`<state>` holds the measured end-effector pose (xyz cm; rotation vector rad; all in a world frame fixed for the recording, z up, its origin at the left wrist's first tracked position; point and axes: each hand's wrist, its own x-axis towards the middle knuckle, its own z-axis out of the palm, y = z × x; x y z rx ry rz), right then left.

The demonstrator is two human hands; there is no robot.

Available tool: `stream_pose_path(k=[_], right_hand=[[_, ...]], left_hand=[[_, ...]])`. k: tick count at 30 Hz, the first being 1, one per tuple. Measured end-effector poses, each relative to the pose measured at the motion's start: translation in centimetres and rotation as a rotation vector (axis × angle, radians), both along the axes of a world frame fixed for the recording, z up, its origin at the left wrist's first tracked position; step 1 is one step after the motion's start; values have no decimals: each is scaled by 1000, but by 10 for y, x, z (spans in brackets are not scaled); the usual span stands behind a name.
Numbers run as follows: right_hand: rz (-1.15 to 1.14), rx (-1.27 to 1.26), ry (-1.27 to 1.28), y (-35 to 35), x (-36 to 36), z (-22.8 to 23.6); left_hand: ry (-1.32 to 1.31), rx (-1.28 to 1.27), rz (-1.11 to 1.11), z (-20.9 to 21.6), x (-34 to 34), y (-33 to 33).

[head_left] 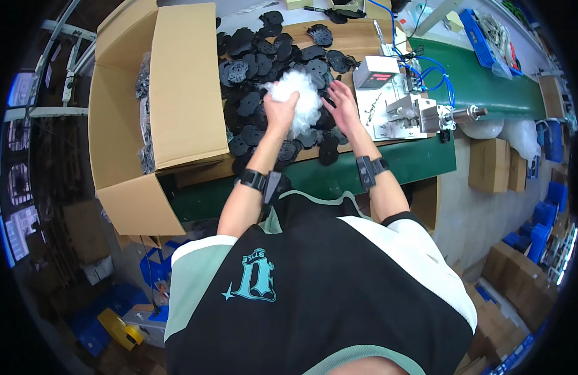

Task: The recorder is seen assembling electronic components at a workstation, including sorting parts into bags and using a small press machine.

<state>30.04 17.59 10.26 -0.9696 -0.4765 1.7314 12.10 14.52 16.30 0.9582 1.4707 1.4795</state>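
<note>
Workshop floor with cardboard boxes (489, 165) and blue bins (545, 214) along the right side. Across the middle of the view: green workbench (501, 84). At its left end: large cardboard box (188, 81), flaps open, with dark items in clear plastic (145, 119) inside. To the right of the box: wooden board (356, 34), largely covered by loose black parts. Right of the board: metal fixture (404, 119) with horizontal cylinder, blue tubing (450, 84) behind, and white display unit (375, 72) at its left corner, red readout lit. Farther back on the right: blue tray (473, 32), loaded. Above the black parts, between both hands: white fluffy bundle (306, 103). Left hand (281, 111): clamped on the near-left side of the bundle, thumb upward. Right hand (344, 106): fingers apart, just beside the bundle's right edge; contact not determinable. On both wrists: dark bands (368, 172). Smallest: black parts (242, 40), flat, roughly round, piled and overlapping around the bundle.
</note>
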Motion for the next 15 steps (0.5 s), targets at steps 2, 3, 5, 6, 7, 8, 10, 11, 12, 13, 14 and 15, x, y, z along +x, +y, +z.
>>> stream_pose_path(k=[2,3,5,6,7,8,10,11,12,13,14,15], right_hand=[[-27,-32,-20,4,6,-9],[1,-51,-41,5,6,-15],[45,-93,-94,1,4,-22],[46,-97,-94,-4,2,-27],[65,-117,-112,-9,0,-31],[84,-138,-130,-14,-3,-35],[63,-165,-188,-19,-5,-49],[135,-101,-351,-21,-5,-53],[212,-34,-513,-24,-5,-59],[245,66,-676,-21,-8,-65],[242,61,-677,-24,-7,-70],[227,228,-841,-28,-16,-63]], left_hand=[[-39,78,-85,12,-5,18],[-27,124,-118,15,-11,25],[58,154,-157,22,-24,38],[130,171,-174,27,-29,44],[237,199,-174,32,-34,50],[237,194,-173,34,-34,51],[490,250,-94,51,-26,55],[504,240,-55,56,-25,58],[514,273,-24,56,-29,63],[560,278,-7,55,-34,68],[605,284,9,55,-38,71],[602,262,18,53,-45,71]])
